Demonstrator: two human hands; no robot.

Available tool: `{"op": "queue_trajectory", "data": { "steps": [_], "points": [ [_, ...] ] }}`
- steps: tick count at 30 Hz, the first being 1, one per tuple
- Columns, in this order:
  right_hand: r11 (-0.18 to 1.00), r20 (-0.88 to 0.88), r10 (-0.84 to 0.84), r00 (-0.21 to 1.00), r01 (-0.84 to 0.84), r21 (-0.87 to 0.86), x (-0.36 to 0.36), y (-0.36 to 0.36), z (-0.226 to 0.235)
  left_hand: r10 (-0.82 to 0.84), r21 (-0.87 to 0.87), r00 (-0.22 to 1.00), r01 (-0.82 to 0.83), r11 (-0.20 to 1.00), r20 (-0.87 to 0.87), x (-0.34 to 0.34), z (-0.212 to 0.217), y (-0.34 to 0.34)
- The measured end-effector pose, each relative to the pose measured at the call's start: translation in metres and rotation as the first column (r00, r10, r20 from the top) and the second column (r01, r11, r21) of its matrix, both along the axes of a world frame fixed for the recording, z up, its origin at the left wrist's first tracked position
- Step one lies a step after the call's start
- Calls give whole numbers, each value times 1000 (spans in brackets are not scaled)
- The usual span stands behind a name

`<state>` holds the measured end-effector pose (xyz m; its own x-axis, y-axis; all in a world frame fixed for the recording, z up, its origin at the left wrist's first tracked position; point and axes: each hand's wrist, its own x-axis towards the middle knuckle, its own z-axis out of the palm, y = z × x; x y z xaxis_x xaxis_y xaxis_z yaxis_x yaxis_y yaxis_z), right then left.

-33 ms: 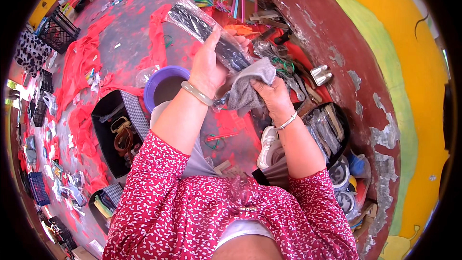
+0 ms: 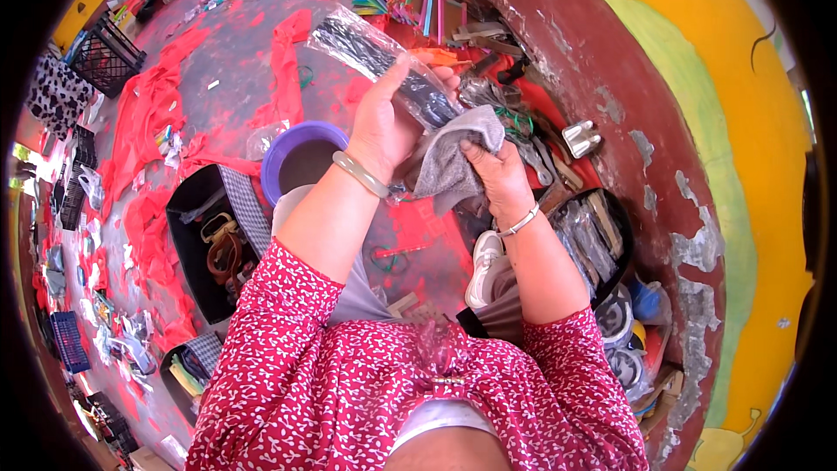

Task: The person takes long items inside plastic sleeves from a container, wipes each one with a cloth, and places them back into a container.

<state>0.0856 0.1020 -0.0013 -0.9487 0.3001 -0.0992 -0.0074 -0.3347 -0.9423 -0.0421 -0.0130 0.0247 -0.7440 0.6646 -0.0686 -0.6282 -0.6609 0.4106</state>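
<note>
My left hand (image 2: 390, 118) is wrapped round a long, clear plastic package (image 2: 357, 45) with something dark inside, its kind hard to make out through the shiny film. The package slants from upper left down to the right, and its lower end meets a grey cloth (image 2: 458, 153). My right hand (image 2: 499, 176) grips that cloth, thumb on top, and presses it against the package's end. Part of the cloth hangs below the package, between my two hands.
A purple bucket (image 2: 273, 157) stands left of my left forearm. Beyond it is a black box (image 2: 196, 253) with belt-like items. Right of my knee sits a black bin (image 2: 621, 218) of wrapped packages. Tools and a peeling red wall (image 2: 610, 61) lie to the right; red cloth (image 2: 144, 139) covers floor at left.
The package has shifted slightly to the right in my left hand. In my right hand the grey cloth has moved a little and spreads wider and lower.
</note>
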Motion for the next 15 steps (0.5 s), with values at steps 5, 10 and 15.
{"op": "queue_trajectory", "data": {
  "steps": [5,10,15],
  "points": [
    [997,56,-37,998,40,-65,-2,0,-5,-24,124,999,27,992,-23,9,-2,4],
    [992,-34,44,998,-39,118,-5,-5,-5,-5,146,1000,6,989,-7,5,-5,5],
    [997,-64,23,998,-28,-72,-2,-11,-15,115,65,993,-112,992,-38,-2,-7,4]
  ]
}}
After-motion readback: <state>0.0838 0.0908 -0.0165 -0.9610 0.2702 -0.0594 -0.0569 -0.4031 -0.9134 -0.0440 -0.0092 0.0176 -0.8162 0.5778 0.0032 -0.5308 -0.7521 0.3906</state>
